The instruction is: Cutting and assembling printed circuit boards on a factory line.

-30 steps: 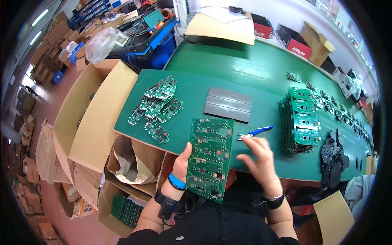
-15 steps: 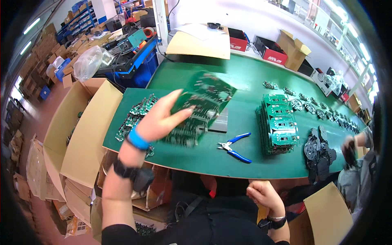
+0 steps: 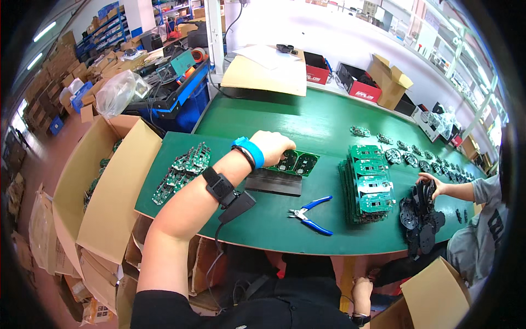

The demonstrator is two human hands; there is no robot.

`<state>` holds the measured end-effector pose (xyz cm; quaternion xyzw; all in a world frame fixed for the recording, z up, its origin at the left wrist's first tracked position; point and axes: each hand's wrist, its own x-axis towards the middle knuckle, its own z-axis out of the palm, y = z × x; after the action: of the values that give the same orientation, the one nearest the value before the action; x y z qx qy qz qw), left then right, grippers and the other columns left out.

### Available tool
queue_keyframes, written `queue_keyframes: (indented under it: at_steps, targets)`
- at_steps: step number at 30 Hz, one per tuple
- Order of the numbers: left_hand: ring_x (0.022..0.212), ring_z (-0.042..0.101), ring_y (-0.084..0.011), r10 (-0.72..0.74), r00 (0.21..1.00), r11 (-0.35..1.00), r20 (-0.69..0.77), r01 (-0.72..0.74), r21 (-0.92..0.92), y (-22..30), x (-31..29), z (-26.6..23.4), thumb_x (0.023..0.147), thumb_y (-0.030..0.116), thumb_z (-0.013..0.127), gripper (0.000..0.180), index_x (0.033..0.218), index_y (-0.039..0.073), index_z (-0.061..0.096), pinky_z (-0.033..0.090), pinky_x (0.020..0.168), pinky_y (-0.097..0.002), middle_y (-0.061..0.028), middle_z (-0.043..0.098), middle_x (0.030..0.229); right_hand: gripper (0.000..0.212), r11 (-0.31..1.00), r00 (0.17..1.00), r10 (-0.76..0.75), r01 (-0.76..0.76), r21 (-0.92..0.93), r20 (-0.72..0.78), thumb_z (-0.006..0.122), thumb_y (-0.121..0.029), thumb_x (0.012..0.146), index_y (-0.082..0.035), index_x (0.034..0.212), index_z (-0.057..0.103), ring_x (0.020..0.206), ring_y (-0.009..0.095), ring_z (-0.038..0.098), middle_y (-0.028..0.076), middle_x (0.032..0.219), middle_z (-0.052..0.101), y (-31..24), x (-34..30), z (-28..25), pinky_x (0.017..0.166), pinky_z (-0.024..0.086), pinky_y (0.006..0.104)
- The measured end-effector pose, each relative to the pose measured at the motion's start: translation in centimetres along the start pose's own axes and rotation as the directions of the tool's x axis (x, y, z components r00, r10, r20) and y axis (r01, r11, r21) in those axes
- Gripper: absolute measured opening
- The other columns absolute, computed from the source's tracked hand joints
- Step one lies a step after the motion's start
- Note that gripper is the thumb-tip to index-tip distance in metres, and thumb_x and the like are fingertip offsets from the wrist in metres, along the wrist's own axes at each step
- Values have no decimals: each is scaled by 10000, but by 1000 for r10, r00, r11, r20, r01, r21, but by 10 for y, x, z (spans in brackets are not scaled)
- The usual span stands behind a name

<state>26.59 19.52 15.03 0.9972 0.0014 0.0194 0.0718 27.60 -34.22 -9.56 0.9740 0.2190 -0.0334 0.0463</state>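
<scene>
My left hand (image 3: 272,147) grips the upper edge of a green circuit board panel (image 3: 302,163), fingers closed over it. The panel stands on edge at a dark grey bar-shaped block (image 3: 274,183) on the green table; my hand hides its left part. Just in front of the block lie cutting pliers (image 3: 313,215) with blue handles, their jaws to the left. My right hand (image 3: 361,290) hangs low below the table edge, close to an open carton; its fingers do not show clearly.
A tall stack of green board panels (image 3: 372,181) stands right of the pliers. Loose small boards (image 3: 183,171) are heaped at the left. At the right, a co-worker's hand (image 3: 433,185) holds black plastic parts (image 3: 421,219). Open cartons (image 3: 112,192) flank the table.
My left hand has moved forward and right, bringing the panel from mid-air down to the block. My right hand has dropped lower. The co-worker's hand has moved left to the black parts.
</scene>
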Motion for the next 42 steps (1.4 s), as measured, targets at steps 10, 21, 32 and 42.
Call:
queue_keyframes:
  at_steps: [10,21,32,42]
  targets:
    - [791,643,-339,-3,1000,1000,-31,4,17,0,5,7,814,146,610,246,1060,154,595,503,678,-444,-140,666,851,135,907,967,-248,207,366,67,692,-108,721,11,696,635,662,337,620,192,652,603,-73,21,-107,580,480,400]
    - [768,633,-344,46,997,999,-57,-46,7,1,3,13,819,167,613,206,1018,138,572,483,630,-454,-129,659,814,79,340,614,-775,608,717,-153,689,-124,768,-62,814,670,676,266,593,91,717,624,-183,68,-214,620,477,361]
    - [962,623,-306,123,981,965,150,-83,-249,-58,72,16,728,336,730,548,1141,8,581,481,838,-383,-177,648,1055,100,171,435,-850,762,625,-297,647,-114,796,-17,803,625,716,311,578,129,734,605,-260,112,-206,672,477,391]
    - [675,570,-146,205,975,864,85,-139,-484,-55,38,-11,764,278,734,337,889,-19,636,470,640,-319,-76,644,740,321,444,855,-88,493,748,-511,664,-45,796,35,1087,552,647,259,585,159,816,590,-261,162,-214,602,478,343]
